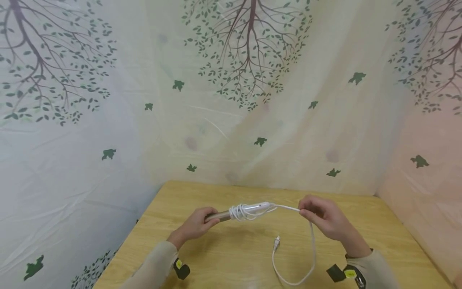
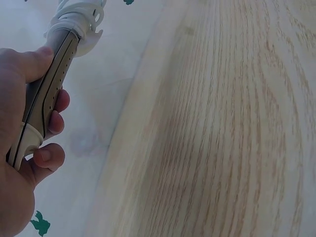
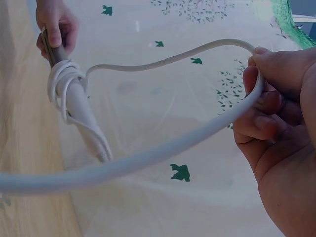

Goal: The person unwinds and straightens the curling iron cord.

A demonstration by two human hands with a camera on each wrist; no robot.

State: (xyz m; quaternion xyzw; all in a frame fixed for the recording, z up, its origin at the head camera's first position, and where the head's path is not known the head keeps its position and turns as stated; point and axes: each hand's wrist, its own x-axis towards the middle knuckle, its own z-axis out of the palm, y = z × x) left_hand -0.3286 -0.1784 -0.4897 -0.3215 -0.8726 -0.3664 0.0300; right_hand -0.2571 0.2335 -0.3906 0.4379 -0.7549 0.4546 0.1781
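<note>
My left hand (image 1: 196, 223) grips the brownish, slotted end of a hair straightener (image 2: 53, 74), with the thumb along one side and curled fingers on the other. Its white handle (image 1: 258, 207) points to the right, held above the table. Several loops of white cord (image 3: 64, 81) wrap around the handle. Thumb and fingertips of my right hand (image 1: 326, 218) pinch the cord some way from the handle. From that pinch the cord hangs down and curves back leftward, ending in a plug (image 1: 276, 243) in front of me.
Below both hands is a wood-grain table (image 1: 223, 257). Pale curtains (image 1: 223, 152) printed with trees and green leaves stand behind the table and on both sides. Each wrist wears a dark strap-on device (image 1: 181, 269).
</note>
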